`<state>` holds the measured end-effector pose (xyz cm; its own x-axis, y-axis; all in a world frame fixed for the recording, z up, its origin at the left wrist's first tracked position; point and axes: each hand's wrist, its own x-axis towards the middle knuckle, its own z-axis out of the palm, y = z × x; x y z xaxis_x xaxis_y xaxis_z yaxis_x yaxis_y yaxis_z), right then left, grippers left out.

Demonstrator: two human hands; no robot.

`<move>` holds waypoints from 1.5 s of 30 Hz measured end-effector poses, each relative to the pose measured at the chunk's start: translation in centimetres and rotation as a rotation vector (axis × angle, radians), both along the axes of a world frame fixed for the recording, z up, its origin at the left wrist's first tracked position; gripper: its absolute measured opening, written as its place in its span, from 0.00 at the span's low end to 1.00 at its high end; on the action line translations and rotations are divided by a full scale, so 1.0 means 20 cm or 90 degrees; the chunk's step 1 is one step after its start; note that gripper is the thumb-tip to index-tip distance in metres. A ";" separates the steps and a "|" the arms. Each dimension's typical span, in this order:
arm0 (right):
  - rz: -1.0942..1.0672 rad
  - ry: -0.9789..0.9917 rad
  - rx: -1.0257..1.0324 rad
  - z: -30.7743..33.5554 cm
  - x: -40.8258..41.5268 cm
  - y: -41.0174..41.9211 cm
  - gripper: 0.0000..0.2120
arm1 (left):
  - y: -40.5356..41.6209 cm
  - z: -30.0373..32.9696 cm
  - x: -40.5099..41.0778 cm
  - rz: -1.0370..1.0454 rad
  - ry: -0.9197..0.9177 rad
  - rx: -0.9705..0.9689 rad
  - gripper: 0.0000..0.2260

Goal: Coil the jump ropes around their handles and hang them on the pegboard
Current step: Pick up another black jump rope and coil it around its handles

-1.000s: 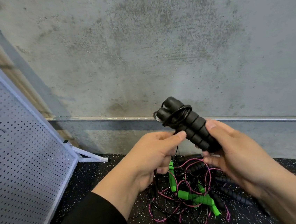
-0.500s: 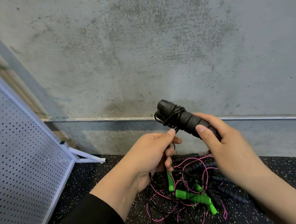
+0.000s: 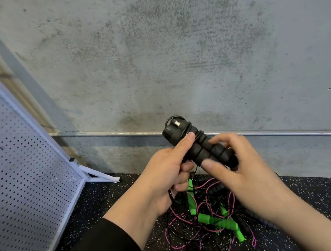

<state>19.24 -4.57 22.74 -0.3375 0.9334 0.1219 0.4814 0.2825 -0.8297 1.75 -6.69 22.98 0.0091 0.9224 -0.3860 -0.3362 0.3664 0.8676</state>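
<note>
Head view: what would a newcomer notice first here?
First, the black handles held up mid-frame against the concrete wall, black cord wound around their top end, the left hand and right hand both gripping them. Below on the speckled floor lies a tangle of ropes with green handles and pink and black cords. A white pegboard leans at the left edge.

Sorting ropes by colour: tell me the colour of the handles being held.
Black handles, shown clearly in the head view.
</note>
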 end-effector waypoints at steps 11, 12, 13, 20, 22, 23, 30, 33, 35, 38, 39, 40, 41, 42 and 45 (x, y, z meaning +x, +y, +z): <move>0.148 0.440 -0.724 0.06 0.07 0.05 0.29 | -0.03 0.04 0.00 -0.068 0.078 0.061 0.19; 0.143 0.447 -0.704 0.05 0.07 0.06 0.29 | -0.03 0.04 0.00 -0.070 0.086 0.062 0.19; 0.130 0.457 -0.674 0.04 0.07 0.06 0.28 | -0.03 0.04 -0.01 -0.076 0.096 0.066 0.18; -0.040 0.514 -0.453 0.07 0.08 0.10 0.26 | -0.04 0.05 -0.04 -0.163 0.263 0.106 0.21; -0.053 0.451 -0.366 0.08 0.08 0.09 0.22 | -0.04 0.05 -0.03 -0.144 0.212 0.099 0.21; -0.050 0.430 -0.327 0.08 0.08 0.08 0.19 | -0.03 0.04 -0.03 -0.134 0.200 0.091 0.21; -0.079 0.046 -0.031 0.04 0.11 0.11 0.07 | -0.01 0.02 -0.01 -0.086 0.136 0.029 0.24; -0.082 -0.073 -0.002 -0.01 0.07 0.09 0.17 | 0.00 0.02 0.01 -0.081 0.128 0.010 0.24; -0.081 -0.140 0.016 -0.03 0.06 0.08 0.27 | -0.01 0.02 0.01 -0.079 0.107 0.003 0.22; -0.058 -0.178 0.039 -0.03 0.03 0.06 0.31 | -0.01 0.02 0.01 -0.049 0.091 -0.004 0.21; -0.047 -0.188 0.047 -0.03 0.02 0.04 0.30 | -0.01 0.02 0.01 -0.040 0.099 0.000 0.21; -0.041 -0.194 0.057 -0.02 0.02 0.03 0.29 | -0.01 0.02 0.01 -0.034 0.107 0.006 0.22; -0.040 -0.196 0.069 -0.02 0.01 0.03 0.29 | -0.01 0.02 0.01 -0.029 0.113 0.011 0.23; -0.040 -0.200 0.079 -0.02 0.01 0.02 0.29 | -0.01 0.02 0.02 -0.023 0.117 0.015 0.24; -0.025 -0.181 0.058 0.00 0.02 0.01 0.28 | 0.00 0.02 0.01 -0.009 0.118 0.027 0.22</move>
